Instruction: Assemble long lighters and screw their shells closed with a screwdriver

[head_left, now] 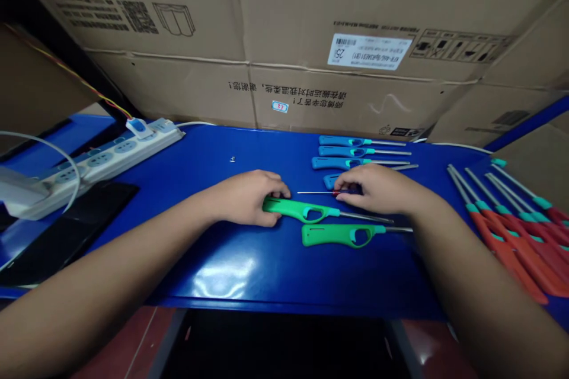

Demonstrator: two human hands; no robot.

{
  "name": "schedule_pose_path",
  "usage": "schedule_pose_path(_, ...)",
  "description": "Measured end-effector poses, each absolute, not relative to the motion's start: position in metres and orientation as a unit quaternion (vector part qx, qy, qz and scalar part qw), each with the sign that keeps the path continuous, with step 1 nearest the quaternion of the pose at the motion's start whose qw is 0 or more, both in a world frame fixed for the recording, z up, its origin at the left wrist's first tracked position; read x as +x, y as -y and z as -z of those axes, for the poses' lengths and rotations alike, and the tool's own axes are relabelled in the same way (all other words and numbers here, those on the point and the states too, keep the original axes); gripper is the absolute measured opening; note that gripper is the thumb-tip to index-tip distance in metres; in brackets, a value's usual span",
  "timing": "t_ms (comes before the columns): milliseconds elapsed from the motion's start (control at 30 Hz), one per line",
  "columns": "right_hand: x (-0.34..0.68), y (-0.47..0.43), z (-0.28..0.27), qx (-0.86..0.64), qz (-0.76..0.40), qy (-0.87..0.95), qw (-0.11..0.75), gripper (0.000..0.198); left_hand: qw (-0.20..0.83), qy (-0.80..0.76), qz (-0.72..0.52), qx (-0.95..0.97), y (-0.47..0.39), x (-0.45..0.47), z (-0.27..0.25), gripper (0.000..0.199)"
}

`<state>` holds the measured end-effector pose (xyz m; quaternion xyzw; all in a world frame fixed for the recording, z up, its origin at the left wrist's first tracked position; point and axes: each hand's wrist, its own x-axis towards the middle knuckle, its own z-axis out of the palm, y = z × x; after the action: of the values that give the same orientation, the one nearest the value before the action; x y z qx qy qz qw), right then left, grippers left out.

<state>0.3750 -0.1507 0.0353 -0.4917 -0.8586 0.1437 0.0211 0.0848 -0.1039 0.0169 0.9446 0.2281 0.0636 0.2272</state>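
My left hand [251,198] is closed round the butt end of a green gas lighter [293,208], whose metal tube points right. Just beyond that lighter, my right hand [377,188] grips the dark handle of a small screwdriver [315,192], its thin shaft pointing left over the table. A second green lighter [329,235] lies nearer the front edge, untouched. Behind my right hand, several blue lighters [340,151] lie in a row, and my fingers partly cover the nearest one.
Red lighters [528,249] lie in a group at the right. On the left are a white power strip [120,157] and a black flat object [75,225]. A big cardboard box [288,77] walls off the back of the blue table [275,278]. Tiny screws [232,160] lie near the back.
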Motion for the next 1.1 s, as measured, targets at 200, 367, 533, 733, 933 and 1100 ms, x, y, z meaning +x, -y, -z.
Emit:
schedule_pose_path(200,0.37,0.15,-0.029,-0.453,-0.125,0.882,0.022,0.02,0.337,-0.164,-0.032,0.926,0.095,0.078,-0.024,0.018)
schedule_pose_path(367,0.363,0.16,-0.037,-0.425,-0.067,0.895,0.115,0.03,0.372,-0.191,-0.03,0.908,0.089,0.074,-0.023,0.017)
schedule_pose_path(533,0.338,0.177,-0.04,-0.376,0.019,0.9,0.219,0.026,0.433,-0.265,-0.071,0.859,0.094,0.074,-0.027,0.018)
schedule_pose_path(733,0.311,0.181,-0.029,-0.572,-0.218,0.656,0.442,0.033,0.511,-0.375,-0.248,0.733,0.112,0.094,-0.016,0.029)
schedule_pose_path(933,0.302,0.17,-0.022,-0.529,-0.472,0.478,0.519,0.029,0.523,-0.341,-0.239,0.744,0.125,0.103,-0.009,0.04)
schedule_pose_path(1100,0.302,0.169,-0.019,-0.513,-0.513,0.423,0.543,0.027,0.471,-0.318,-0.244,0.786,0.126,0.102,-0.006,0.04)
